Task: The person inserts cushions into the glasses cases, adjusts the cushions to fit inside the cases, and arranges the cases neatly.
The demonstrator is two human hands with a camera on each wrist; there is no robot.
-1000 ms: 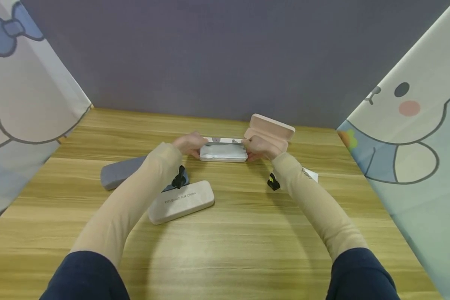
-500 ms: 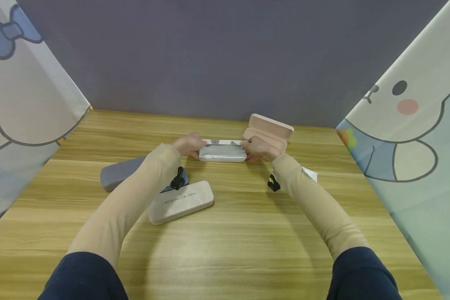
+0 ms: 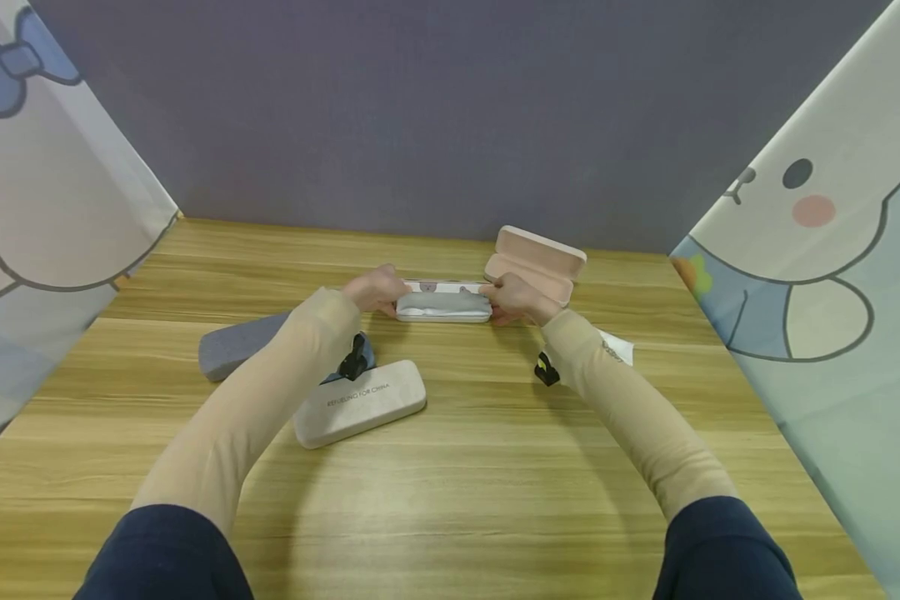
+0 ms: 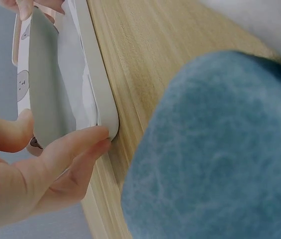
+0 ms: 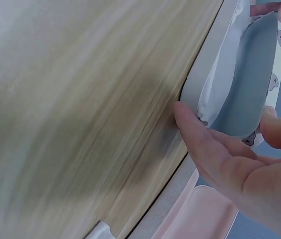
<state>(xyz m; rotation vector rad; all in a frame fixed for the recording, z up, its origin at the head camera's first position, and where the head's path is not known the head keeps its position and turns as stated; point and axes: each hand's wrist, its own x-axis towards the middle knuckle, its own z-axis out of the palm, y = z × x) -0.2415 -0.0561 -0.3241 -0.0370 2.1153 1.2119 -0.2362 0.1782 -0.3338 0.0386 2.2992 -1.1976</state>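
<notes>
A glasses case (image 3: 444, 316) with bear faces on its lid lies at the table's back middle, its lid partly raised. White wrapping or cloth (image 4: 83, 94) shows inside it. My left hand (image 3: 377, 289) grips the case's left end, thumb on the lid's edge and fingers at the base, as the left wrist view shows. At the other end my right hand (image 3: 521, 297) holds it likewise, thumb on the lid and fingers against the base (image 5: 207, 64). The lid's inside is plain grey-green.
An open pink case (image 3: 536, 258) stands behind my right hand. Below my left forearm lie a grey-blue case (image 3: 240, 342), a blue case (image 4: 205, 149) and a white lettered case (image 3: 363, 402). A white piece with print (image 3: 618, 347) lies by my right sleeve.
The lid of the bear-patterned glasses case has tipped slightly lower towards its base. Both hands keep hold of its ends, and the other cases stay put.
</notes>
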